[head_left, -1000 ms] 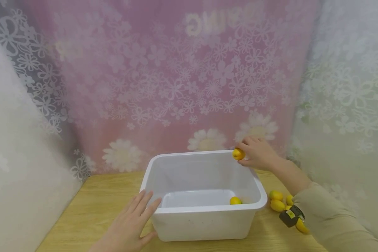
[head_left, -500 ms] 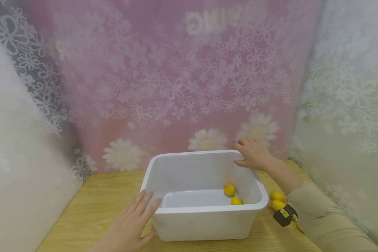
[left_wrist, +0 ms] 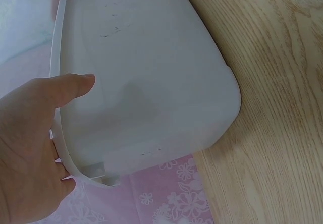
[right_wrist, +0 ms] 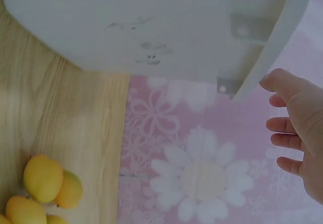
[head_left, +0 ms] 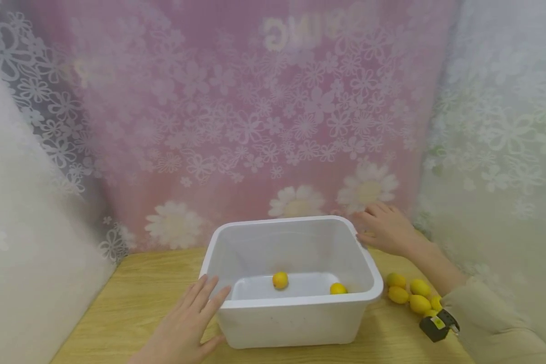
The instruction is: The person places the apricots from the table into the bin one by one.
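My left hand (head_left: 182, 318) lies at the near left corner of a white plastic tub (head_left: 296, 323), fingers spread and fairly straight at its rim. In the left wrist view its thumb (left_wrist: 75, 87) lies over the tub's outer wall. Just outside the far right corner of the rim hovers my right hand (head_left: 387, 230), holding nothing, fingers loosely bent. Inside the tub are two yellow lemons: one lemon (head_left: 280, 280) near the middle of the floor, another lemon (head_left: 338, 288) by the near right corner, partly hidden by the front wall.
Several more lemons (head_left: 420, 304) lie in a cluster on the wooden table (head_left: 141, 298), right of the tub; a wrist-worn black device (head_left: 434, 327) overlaps some. A pink flowered curtain (head_left: 236, 151) hangs behind, with pale flowered sheets (head_left: 505, 167) at the sides.
The right hand let a lemon drop into the tub, where it rolled left to the middle of the floor. That hand then moved right, past the rim. The left hand stayed in place.
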{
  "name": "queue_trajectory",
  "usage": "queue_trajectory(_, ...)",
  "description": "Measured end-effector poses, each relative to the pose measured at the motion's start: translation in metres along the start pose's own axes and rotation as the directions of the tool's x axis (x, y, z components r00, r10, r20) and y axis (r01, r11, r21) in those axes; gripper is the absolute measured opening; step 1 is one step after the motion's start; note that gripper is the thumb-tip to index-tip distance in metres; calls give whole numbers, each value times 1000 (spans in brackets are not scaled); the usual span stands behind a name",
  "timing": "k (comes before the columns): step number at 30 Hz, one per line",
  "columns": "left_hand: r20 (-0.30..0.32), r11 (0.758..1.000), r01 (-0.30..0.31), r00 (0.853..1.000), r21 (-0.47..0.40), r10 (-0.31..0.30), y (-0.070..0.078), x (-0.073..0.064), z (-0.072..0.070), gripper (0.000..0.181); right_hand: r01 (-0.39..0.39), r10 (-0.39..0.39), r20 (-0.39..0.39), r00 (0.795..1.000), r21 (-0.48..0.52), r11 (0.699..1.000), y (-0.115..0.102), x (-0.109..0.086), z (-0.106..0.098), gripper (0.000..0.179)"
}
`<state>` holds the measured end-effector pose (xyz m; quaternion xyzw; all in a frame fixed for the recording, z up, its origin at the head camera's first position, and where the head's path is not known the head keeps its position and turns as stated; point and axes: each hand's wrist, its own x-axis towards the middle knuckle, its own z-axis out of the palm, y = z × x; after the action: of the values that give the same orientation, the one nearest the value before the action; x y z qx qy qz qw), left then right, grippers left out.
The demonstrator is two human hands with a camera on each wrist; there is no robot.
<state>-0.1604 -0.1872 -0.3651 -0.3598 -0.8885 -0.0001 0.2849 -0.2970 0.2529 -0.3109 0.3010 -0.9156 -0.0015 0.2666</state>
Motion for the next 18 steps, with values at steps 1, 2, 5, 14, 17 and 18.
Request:
queue_trajectory(1, 1, 1000, -1, 1000, -2, 1, 0, 0, 0, 82, 3, -3, -16, 1000, -2, 1000, 2, -5, 0, 36)
queue_trajectory(2, 2, 1000, -1, 1000, -2, 1, 0, 0, 0, 82, 6, -6, -32, 999, -2, 1000, 3, -9, -1, 37)
queue_trajectory(5, 0, 1000, -1, 1000, 0, 1, -1, -1, 1, 82, 13, -14, -73, 997, -13, 1000, 9, -21, 1, 39)
queue_trajectory(14, 46, 1000, 28, 999, -6, -28, 1, -1, -2, 82, -41, 39, -72, 997, -15, 999, 22, -55, 8, 40)
queue_trajectory(17, 76, 999, 50, 996, -20, -49, 3, -1, -3, 82, -57, 57, -73, 996, -7, 998, 26, -67, 12, 44)
queue_trajectory(18, 84, 998, 61, 995, -26, -58, 3, -1, -3, 83, -63, 62, -72, 995, -9, 998, 28, -71, 14, 45)
